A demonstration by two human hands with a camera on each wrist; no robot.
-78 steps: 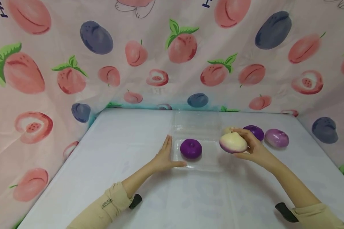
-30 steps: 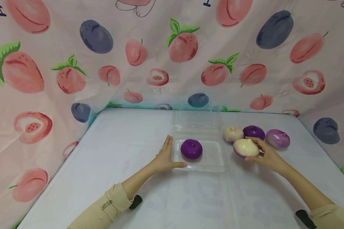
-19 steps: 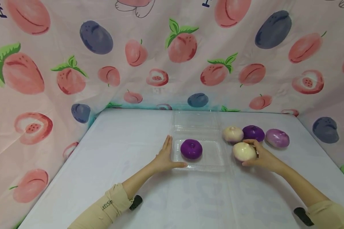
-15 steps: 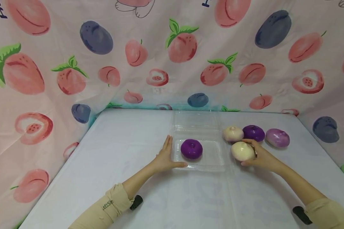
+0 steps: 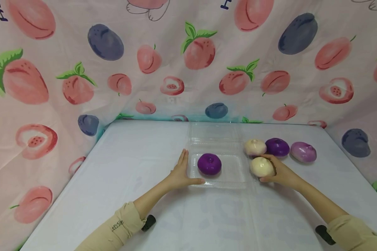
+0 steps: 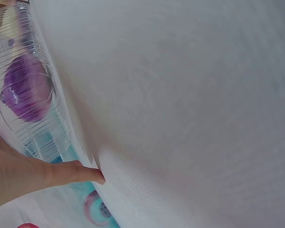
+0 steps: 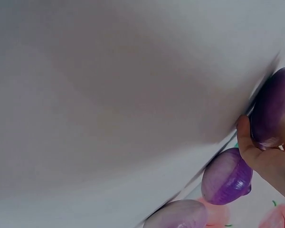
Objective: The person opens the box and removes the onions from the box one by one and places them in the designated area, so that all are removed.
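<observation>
My right hand (image 5: 279, 172) grips a pale onion (image 5: 262, 167) with a purple underside, low over the table just right of the clear plastic container (image 5: 234, 169). Its thumb is on the near side and its fingers on the far side; the right wrist view shows the onion's purple flank (image 7: 275, 107). Inside the container's left half sits a dark purple onion (image 5: 209, 164). My left hand (image 5: 180, 174) rests against the container's left wall, fingers straight and thumb stretched along the front edge. Through the ribbed plastic, the left wrist view also shows the purple onion (image 6: 28, 88).
The container's lid (image 5: 215, 131) lies folded back towards the rear wall. Behind the right hand a pale onion (image 5: 255, 147), a dark purple onion (image 5: 277, 147) and a lighter purple onion (image 5: 303, 152) stand in a row on the white table (image 5: 138, 146). A fruit-print cloth (image 5: 163, 42) hangs behind.
My right hand carried the pale onion rightward from the container's right edge, then lowered it and shifted it slightly left. The left hand and the onion in the container stayed put.
</observation>
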